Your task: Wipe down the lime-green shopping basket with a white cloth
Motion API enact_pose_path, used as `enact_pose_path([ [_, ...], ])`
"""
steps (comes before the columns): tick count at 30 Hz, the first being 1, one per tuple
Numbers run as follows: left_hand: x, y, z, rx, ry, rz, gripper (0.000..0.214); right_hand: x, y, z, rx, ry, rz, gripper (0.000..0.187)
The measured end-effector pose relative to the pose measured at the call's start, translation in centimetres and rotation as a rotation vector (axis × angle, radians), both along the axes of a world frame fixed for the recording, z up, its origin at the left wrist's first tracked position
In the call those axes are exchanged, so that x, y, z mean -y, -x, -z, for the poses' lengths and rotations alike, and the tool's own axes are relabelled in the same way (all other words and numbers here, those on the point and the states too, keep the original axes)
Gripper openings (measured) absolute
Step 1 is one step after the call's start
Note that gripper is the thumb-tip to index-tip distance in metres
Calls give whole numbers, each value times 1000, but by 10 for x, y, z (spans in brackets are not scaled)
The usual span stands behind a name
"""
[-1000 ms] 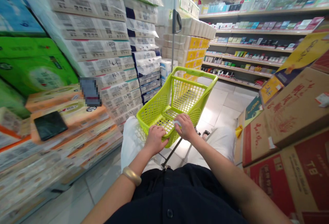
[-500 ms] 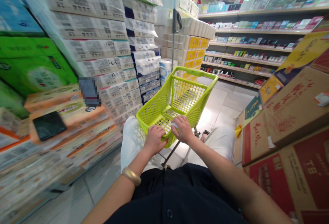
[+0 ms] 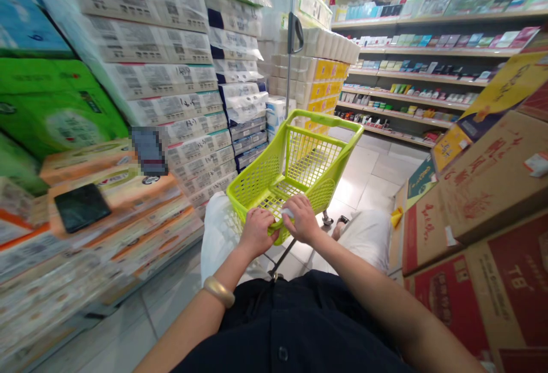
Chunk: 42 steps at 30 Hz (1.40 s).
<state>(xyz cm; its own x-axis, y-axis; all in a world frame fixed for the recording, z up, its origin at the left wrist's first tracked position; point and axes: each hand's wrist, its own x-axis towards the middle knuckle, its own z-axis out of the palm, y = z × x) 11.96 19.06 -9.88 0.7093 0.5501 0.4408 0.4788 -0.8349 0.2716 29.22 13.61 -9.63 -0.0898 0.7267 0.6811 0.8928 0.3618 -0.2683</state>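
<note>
Left grip closed on the near rim of a lime-green mesh shopping trolley; right grip also closed there, shifted slightly toward the left grip, a small white scrap at its fingers. Trolley extends forward from both grips.

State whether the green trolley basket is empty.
Empty, it seems: bare mesh inside the lime-green trolley basket; the left hand and right hand hide its near end.

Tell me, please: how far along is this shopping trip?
Done: the person stands inside the aisle, between stacked tissue packs and cardboard cartons. In hand: the left hand and right hand grip the rim of the lime-green shopping cart. Left: its basket shows no goods yet.
</note>
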Motion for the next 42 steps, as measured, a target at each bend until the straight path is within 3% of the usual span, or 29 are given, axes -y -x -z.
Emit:
enact_pose_path([
  [3,0,1,0,-8,-13,21,11,5,8,2,92,33,-165,15],
  [5,0,1,0,-6,-3,15,9,0,-2,0,116,35,-176,15],
  [8,-1,0,1,-3,13,2,3,-12,-24,-3,46,19,-32,16],
  [11,-1,0,1,1,11,-6,3,-12,-24,-5,-32,2,90,17],
  [15,-2,1,2,0,-5,14,9,3,4,-2,66,19,-119,14],
  [18,-2,1,2,3,-5,23,11,2,5,-1,162,22,-203,16],
  [22,-3,0,3,11,0,4,4,-11,-17,-4,127,38,-56,14],
  [25,-3,-1,4,15,-10,-3,4,-9,-15,-5,49,41,34,15],
  [31,-4,0,5,2,-38,27,11,1,0,-1,182,69,-189,16],
  [35,-5,-1,6,5,-18,9,5,-14,-27,-5,137,68,-59,17],
  [38,-5,-1,6,12,-17,0,5,-16,-29,-6,50,42,83,18],
  [42,-5,-1,6,14,-34,7,8,-3,-3,-1,106,32,-53,15],
])
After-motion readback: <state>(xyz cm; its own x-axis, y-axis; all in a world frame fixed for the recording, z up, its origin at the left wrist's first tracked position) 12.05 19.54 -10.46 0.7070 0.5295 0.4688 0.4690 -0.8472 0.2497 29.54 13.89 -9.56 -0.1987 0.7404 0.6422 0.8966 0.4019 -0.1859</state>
